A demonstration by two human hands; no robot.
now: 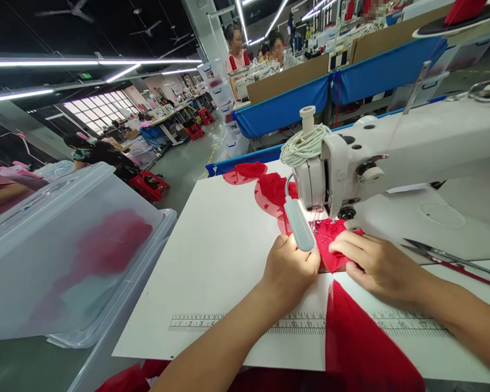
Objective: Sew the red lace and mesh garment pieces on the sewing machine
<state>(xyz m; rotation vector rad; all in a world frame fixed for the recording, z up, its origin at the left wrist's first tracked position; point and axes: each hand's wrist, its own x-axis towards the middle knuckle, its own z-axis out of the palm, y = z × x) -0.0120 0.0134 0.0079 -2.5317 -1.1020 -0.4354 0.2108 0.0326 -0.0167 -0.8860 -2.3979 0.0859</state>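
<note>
A white sewing machine [392,152] stands on a white table [220,256]. Red lace fabric [330,239] lies under its needle and runs off the near edge as a plain red piece [359,337]. My left hand [288,269] presses on the fabric's left side, fingers curled, just below the machine's small lamp [300,223]. My right hand [371,261] lies on the fabric's right side, its fingers laid down and pinching the lace close to the needle. More sewn red lace [265,188] trails behind the machine.
Scissors [445,256] lie on the table at right. A clear plastic bin [61,250] holding red fabric sits at left. A printed ruler [294,322] runs along the table's front. Other people work at blue-skirted tables behind.
</note>
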